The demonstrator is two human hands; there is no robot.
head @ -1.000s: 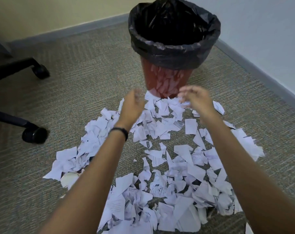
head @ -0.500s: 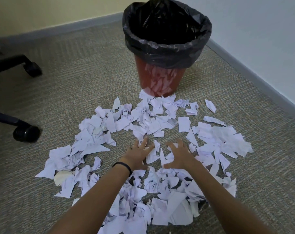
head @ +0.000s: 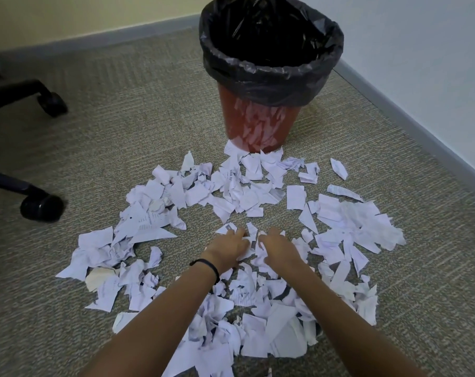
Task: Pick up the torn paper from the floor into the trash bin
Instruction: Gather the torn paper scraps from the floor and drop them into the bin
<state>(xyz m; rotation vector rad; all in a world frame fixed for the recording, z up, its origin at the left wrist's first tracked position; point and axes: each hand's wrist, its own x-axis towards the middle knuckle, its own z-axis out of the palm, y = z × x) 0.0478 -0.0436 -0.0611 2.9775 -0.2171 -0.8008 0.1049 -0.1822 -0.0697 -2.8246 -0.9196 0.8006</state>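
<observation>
The torn paper [head: 247, 197] lies scattered in a wide white patch over the carpeted floor [head: 138, 137], its far edge touching the foot of the red trash bin [head: 258, 126], which stands upright with a black liner [head: 271, 77] folded over its rim. In the middle of the patch the left hand [head: 229, 247] and right hand [head: 278, 246] sit close together, fingers curled down around scraps. A chair's black caster [head: 42, 208] stands well apart at the left.
</observation>
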